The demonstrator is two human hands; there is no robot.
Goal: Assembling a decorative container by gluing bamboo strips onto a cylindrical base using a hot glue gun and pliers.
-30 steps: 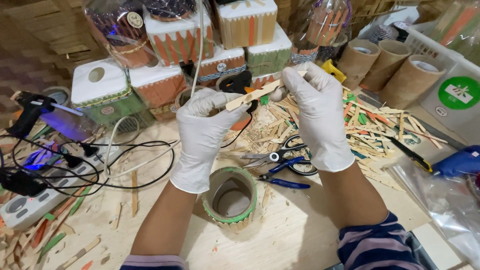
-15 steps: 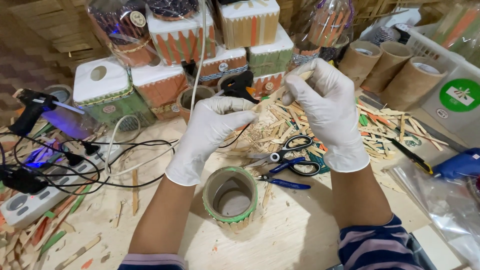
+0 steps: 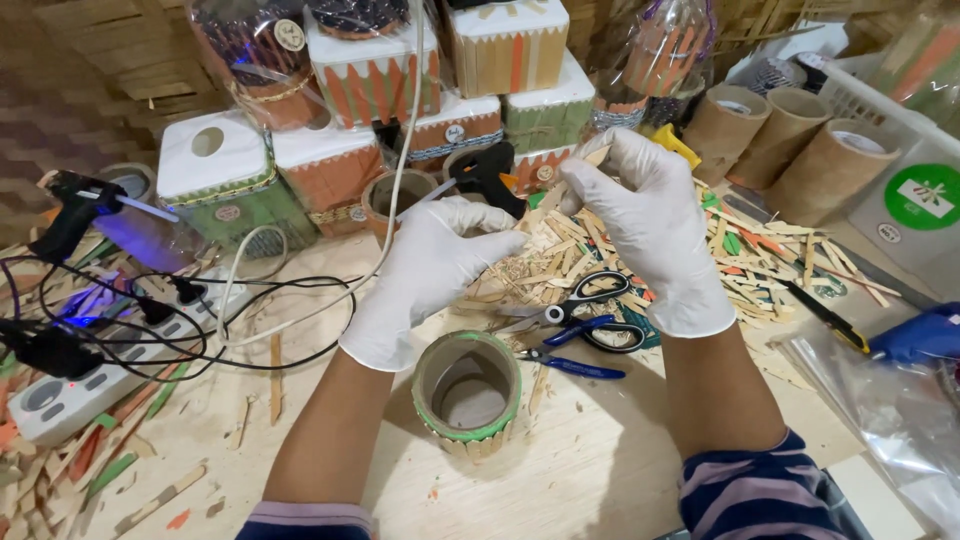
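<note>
1 glue gun (image 3: 487, 172) in left hand (image 3: 425, 275), 1 stick (image 3: 592, 160) in right hand (image 3: 645, 225)

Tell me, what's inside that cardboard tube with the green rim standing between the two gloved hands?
The tube looks hollow: only its bare brown inner wall and a shadowed bottom show. The near wall hides the lowest part, so a small item there cannot be ruled out.

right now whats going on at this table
A person in white gloves is doing craft work with wooden sticks. The left hand holds a black glue gun, while the right hand pinches a thin wooden stick. Below them stands an open cardboard tube with a green rim, beside scissors and scattered sticks.
</note>
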